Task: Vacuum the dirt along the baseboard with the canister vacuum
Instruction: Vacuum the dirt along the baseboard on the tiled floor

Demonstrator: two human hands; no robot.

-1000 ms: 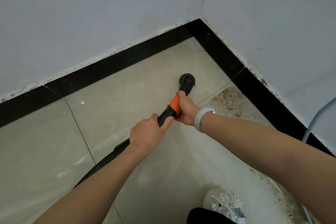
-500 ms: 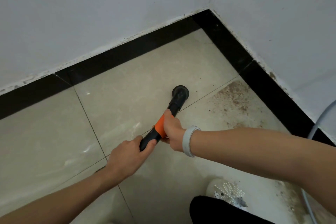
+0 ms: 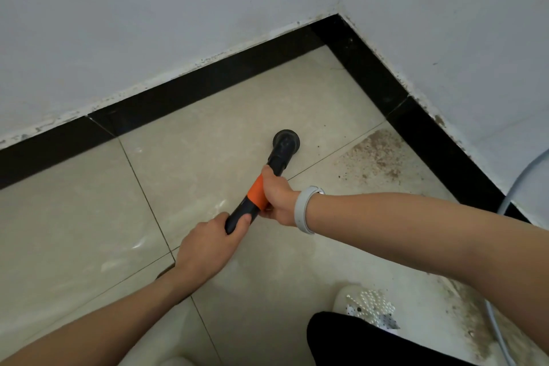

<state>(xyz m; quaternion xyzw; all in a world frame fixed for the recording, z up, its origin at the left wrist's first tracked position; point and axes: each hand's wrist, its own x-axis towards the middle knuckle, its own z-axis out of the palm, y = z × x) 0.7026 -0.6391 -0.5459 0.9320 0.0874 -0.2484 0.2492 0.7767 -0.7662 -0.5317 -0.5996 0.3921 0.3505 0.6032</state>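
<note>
Both hands on the vacuum wand (image 3: 267, 184). My right hand (image 3: 277, 194) is wrapped round the orange band, thumb on top; my left hand (image 3: 208, 246) is curled round the black tube end further back, thumb across it. Wand is a rigid tube, matte black plastic with one glossy orange collar, tilted down and away from me.

Round brush nozzle (image 3: 286, 141) sits on the floor tile (image 3: 225, 128), disc-shaped, dark, fuzzy rim. It's out in open tile, well apart from both runs of baseboard (image 3: 208, 83), just beside a grout line.

Baseboard: black, glossy, flat strip, two runs meeting at an inside corner up top. Top edge ragged with chipped white paint against the wall (image 3: 148, 24).

Dirt patch (image 3: 377, 154): brown, speckled, grainy, on the tile to the right of the nozzle, running up to the right-hand baseboard. More grime along that edge lower right.

Tiles are smooth beige with sheen and thin dark grout lines.

White band (image 3: 304, 208) on my right wrist. Grey cable (image 3: 523, 178) hangs down the right wall. Pale shoe with pearl beads (image 3: 371, 304) at bottom, near the dirty edge.
</note>
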